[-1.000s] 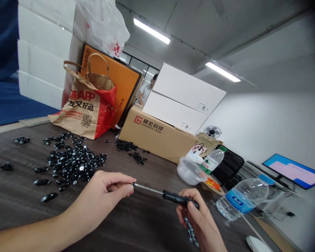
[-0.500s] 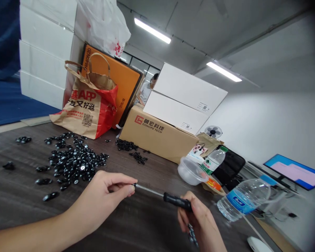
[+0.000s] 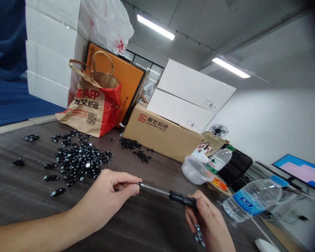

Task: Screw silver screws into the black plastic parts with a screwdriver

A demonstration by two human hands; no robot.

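Note:
My left hand pinches a small black part between thumb and forefinger. The tip of a screwdriver with a black handle and thin metal shaft meets that part. My right hand is wrapped round the handle's end, and several small black-and-silver parts show below its curled fingers. A large pile of small black parts with shiny metal bits lies on the dark table, left of and beyond my left hand. Fingers hide most of the pinched part.
Smaller heaps of black pieces lie before a cardboard box. A paper bag stands at the back left. On the right are a clear plastic tub, a green-capped bottle, a blue-capped water bottle and a white object.
The whole view has shifted slightly, so everything sits a little further right. Both hands keep their hold on the small part and the screwdriver. The person behind the boxes is now more hidden.

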